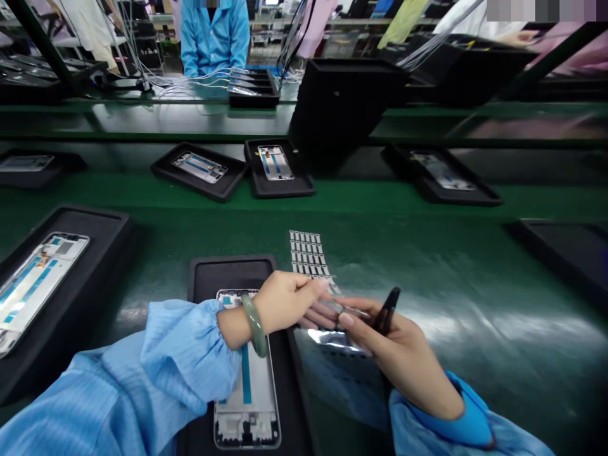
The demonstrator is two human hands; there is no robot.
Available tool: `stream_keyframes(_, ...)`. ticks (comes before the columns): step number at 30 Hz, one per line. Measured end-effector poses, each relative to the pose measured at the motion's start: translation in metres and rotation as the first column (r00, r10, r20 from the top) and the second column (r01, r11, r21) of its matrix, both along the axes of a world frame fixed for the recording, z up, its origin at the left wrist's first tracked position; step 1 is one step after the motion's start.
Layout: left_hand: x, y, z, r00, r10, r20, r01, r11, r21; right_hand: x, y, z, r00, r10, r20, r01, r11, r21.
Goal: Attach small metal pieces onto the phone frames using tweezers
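My left hand (289, 304), with a green bangle at the wrist, reaches over an open phone frame (259, 405) in a black tray (228, 271). Its thumb and fingers close on a clear sheet of small white-grey stickers (306, 250), partly hidden behind the hand. A shiny lower part of the sheet shows below the fingers. Tweezers with a black handle (390, 303) are gripped in my right hand (399, 348). Their tips point left, near my left fingertips, where blur hides whether they touch anything.
Another black tray with a phone frame (40, 278) stands at the left. Farther back, on the green belt (351, 202), several trays hold phone parts, including one phone frame (199, 166). Behind them rises a tall stack of black trays (342, 95). A person in blue (213, 38) sits opposite.
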State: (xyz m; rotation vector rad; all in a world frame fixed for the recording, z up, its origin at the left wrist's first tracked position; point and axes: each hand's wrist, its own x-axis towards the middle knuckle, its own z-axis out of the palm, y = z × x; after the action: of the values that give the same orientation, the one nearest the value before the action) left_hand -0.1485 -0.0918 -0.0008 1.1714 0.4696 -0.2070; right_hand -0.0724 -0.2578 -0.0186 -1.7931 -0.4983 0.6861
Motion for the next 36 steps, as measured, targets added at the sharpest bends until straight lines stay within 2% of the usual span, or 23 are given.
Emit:
stream_keyframes(3, -0.002, 0.002, 0.000, 0.997, -0.011, 0.076, 0.007, 0.999, 0.048, 0.000, 0.003, 0.002, 0.999, -0.034, -0.028, 0.036, 0.996, 0.085)
stream_keyframes(5, -0.005, 0.003, -0.001, 0.988, -0.045, 0.150, 0.021, 0.987, 0.157, -0.001, 0.004, 0.004, 0.998, -0.030, -0.053, 0.036, 0.992, 0.124)
stream_keyframes(8, -0.009, 0.004, -0.001, 0.970, -0.115, 0.216, 0.029, 0.931, 0.363, -0.005, 0.006, 0.008, 0.996, -0.001, -0.090, 0.013, 0.991, 0.136)
stream_keyframes(10, -0.011, 0.004, -0.002, 0.960, -0.140, 0.244, 0.020, 0.900, 0.435, -0.007, 0.007, 0.009, 0.997, 0.000, -0.083, 0.012, 0.991, 0.133)
stream_keyframes(16, -0.008, 0.002, -0.007, 0.952, -0.091, 0.292, -0.022, 0.933, 0.359, -0.004, 0.007, 0.004, 1.000, 0.011, 0.017, -0.012, 0.998, 0.064)
stream_keyframes(20, -0.006, -0.001, -0.006, 0.969, -0.036, 0.244, -0.007, 0.985, 0.174, 0.000, 0.003, 0.000, 1.000, -0.015, -0.014, 0.015, 0.998, 0.065)
stream_keyframes(22, -0.006, -0.002, -0.005, 0.971, -0.035, 0.238, 0.005, 0.992, 0.126, 0.001, 0.002, -0.002, 0.998, -0.045, -0.033, 0.047, 0.996, 0.075)
stream_keyframes(29, -0.007, -0.002, -0.007, 0.975, -0.080, 0.208, 0.059, 0.993, 0.105, 0.001, 0.002, -0.010, 0.988, -0.152, -0.024, 0.153, 0.986, 0.062)
stream_keyframes(32, -0.008, -0.003, -0.008, 0.972, -0.109, 0.207, 0.072, 0.981, 0.178, 0.001, 0.000, -0.012, 0.988, -0.156, 0.008, 0.155, 0.986, 0.055)
stream_keyframes(36, -0.009, -0.002, -0.005, 0.976, -0.096, 0.196, 0.052, 0.974, 0.221, 0.001, -0.001, -0.006, 0.995, -0.095, 0.038, 0.092, 0.993, 0.068)
